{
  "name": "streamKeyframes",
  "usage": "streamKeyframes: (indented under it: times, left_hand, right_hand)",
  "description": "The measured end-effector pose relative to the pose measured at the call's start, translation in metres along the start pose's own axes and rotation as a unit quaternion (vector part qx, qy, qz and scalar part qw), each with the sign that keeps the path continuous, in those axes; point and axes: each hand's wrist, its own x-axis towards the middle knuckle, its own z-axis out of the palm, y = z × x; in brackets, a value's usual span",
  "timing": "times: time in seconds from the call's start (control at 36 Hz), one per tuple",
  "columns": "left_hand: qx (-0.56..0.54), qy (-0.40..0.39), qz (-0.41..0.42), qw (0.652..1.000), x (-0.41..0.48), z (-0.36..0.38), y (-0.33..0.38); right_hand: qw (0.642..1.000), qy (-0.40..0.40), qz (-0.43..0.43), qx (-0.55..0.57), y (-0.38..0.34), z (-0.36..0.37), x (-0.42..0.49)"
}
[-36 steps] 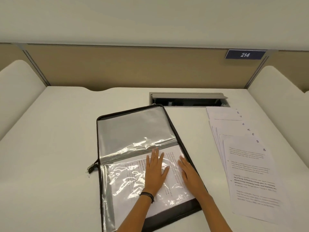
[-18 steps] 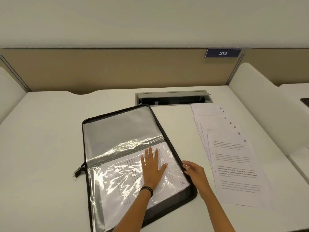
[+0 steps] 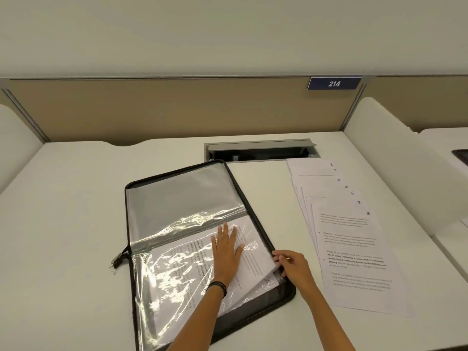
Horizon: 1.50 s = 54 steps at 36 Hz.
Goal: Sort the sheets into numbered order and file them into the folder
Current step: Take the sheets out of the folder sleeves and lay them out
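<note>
Black zip folder (image 3: pixel 182 196) is lying open on the white desk (image 3: pixel 63 224) — left hand (image 3: pixel 226 252) pressing flat, fingers straight, on its clear plastic sleeve (image 3: pixel 177 274), right hand (image 3: pixel 295 268) pinching that sleeve's edge — fanned numbered white sheets (image 3: pixel 354 249) lying alongside, right.

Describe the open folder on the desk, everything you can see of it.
The folder is a black-edged zip case lying open and flat on the white desk, slightly askew. Its pages are glossy clear plastic. The far half looks grey, and the near sleeve holds a printed sheet. A zip pull hangs off its left edge. The left hand presses flat on the near sleeve. The right hand pinches that sleeve's right edge, lifted a little.
</note>
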Motion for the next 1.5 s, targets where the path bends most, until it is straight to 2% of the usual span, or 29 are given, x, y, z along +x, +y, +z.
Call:
streamKeyframes:
  times: [0.25, 0.44, 0.83, 0.97, 1.14, 1.31, 1.5]
  left_hand:
    - [-0.03, 0.005, -0.002, 1.0, -0.001, -0.005, 0.003]
    - [-0.043, 0.004, -0.003, 0.999, -0.001, -0.008, 0.004]
    - [-0.112, -0.01, -0.009, 0.994, -0.001, -0.016, 0.003]
    - [-0.14, -0.009, -0.009, 0.99, -0.002, -0.017, 0.002]
    - [-0.16, -0.009, -0.01, 0.987, -0.003, -0.018, 0.002]
    - [-0.156, -0.023, -0.018, 0.987, -0.001, -0.023, 0.004]
    - [-0.173, -0.029, -0.018, 0.984, -0.004, -0.026, 0.006]
  right_hand:
    - [0.996, -0.036, 0.033, -0.077, -0.007, 0.002, 0.006]
    - [0.987, 0.009, 0.024, -0.159, -0.021, 0.014, 0.011]
    - [0.98, -0.046, 0.1, -0.165, -0.044, 0.017, 0.021]
    - [0.973, -0.086, 0.114, -0.183, -0.047, 0.016, 0.029]
    - [0.969, -0.149, 0.15, -0.127, -0.058, 0.008, 0.028]
    - [0.956, -0.188, 0.184, -0.129, -0.073, 0.002, 0.027]
    - [0.947, -0.205, 0.173, -0.176, -0.072, 0.005, 0.032]
